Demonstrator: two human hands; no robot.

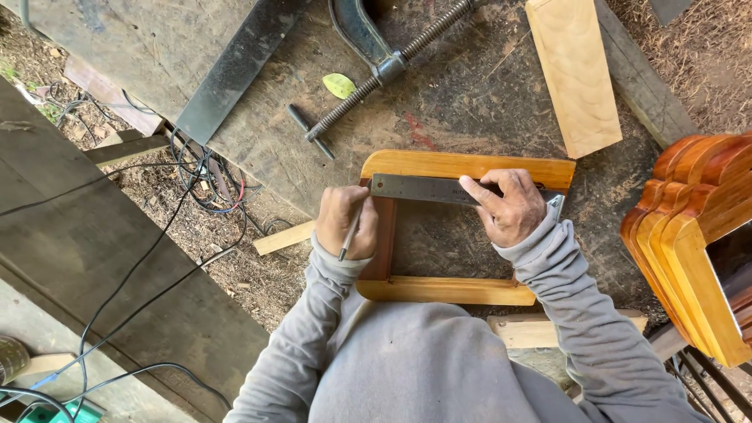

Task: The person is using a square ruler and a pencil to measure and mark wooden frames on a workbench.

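A varnished wooden frame (462,166) lies flat on the worn workbench (470,94). Across its top rail sits a steel ruler (415,189). My right hand (509,207) presses down on the ruler's right part with spread fingers. My left hand (345,222) grips a pencil (349,233) at the ruler's left end, over the frame's left corner; the tip is hidden by the hand.
A large metal clamp (376,63) and a green leaf (338,84) lie behind the frame. A pale wood block (576,74) rests at the back right. Stacked shaped frames (689,235) stand on the right. Cables (204,176) trail over sawdust on the left.
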